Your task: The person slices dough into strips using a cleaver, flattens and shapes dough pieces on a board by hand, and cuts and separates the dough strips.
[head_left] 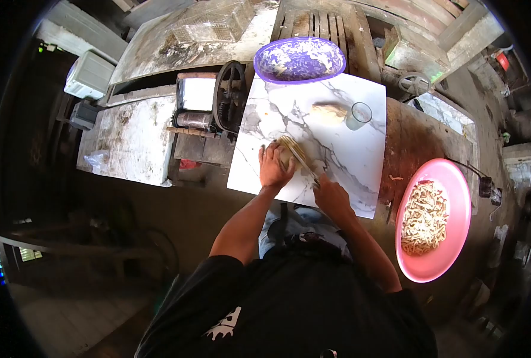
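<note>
A flat piece of pale dough [285, 156] lies on the white marble-patterned board in front of me. My left hand [274, 167] rests on it with the fingers spread and the palm down. In my right hand [333, 197] is a knife [302, 159], gripped by its handle. The blade slants away to the upper left, along the right side of the dough. Thin cut strips [290, 143] show around the blade's far end. The dough's near part is partly hidden by my left hand.
On the board [355, 167] are a dough lump [329, 112] and a glass [358, 116]. A floury purple basin [300, 79] stands at its far edge. A hand-wheel roller machine [229, 95] is to the left. At right, a pink basin [456, 224] holds many dough strips [423, 218].
</note>
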The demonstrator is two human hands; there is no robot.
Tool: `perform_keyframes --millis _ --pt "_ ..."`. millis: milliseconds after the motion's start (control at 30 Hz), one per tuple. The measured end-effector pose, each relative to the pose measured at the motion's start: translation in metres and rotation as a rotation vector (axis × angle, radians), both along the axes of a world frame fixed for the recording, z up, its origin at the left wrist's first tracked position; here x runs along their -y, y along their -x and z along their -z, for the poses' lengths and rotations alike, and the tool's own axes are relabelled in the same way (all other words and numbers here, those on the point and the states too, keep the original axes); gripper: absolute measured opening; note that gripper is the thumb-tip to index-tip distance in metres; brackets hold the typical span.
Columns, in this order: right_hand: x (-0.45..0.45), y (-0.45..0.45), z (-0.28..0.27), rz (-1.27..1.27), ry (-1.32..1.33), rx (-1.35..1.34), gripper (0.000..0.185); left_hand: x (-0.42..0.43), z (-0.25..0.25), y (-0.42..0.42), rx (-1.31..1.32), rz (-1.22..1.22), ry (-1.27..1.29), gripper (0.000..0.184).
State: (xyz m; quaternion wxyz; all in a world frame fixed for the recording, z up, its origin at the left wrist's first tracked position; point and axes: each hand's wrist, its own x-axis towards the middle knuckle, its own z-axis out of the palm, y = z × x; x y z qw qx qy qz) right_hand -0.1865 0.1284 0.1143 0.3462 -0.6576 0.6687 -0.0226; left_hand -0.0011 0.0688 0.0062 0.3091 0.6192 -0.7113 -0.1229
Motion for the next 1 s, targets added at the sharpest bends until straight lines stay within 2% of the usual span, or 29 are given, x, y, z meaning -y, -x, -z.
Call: perform_keyframes --millis 433,500,633,700,1000 --pt "-0.072 0.039 -0.004 0.124 -0.129 -0.074 0.029 0.001 0.002 -0.002 0.018 0.0 0.047 0.034" --pt "-0.075 0.039 0.01 0.093 0.033 0.049 0.034 0.001 0.0 -0.001 0.011 -0.004 0.045 0.033" --pt "-0.059 0.027 0.03 0.042 0.089 0.032 0.033 0.001 -0.002 0.001 -0.045 -0.021 0.058 0.031" --pt "-0.047 0.018 0.039 0.06 0.212 0.151 0.035 0.002 0.001 0.001 -0.053 -0.03 0.062 0.03" --pt "0.007 -0.027 0.045 0.077 0.295 0.106 0.033 0.002 0.006 -0.002 -0.09 -0.044 0.102 0.03"
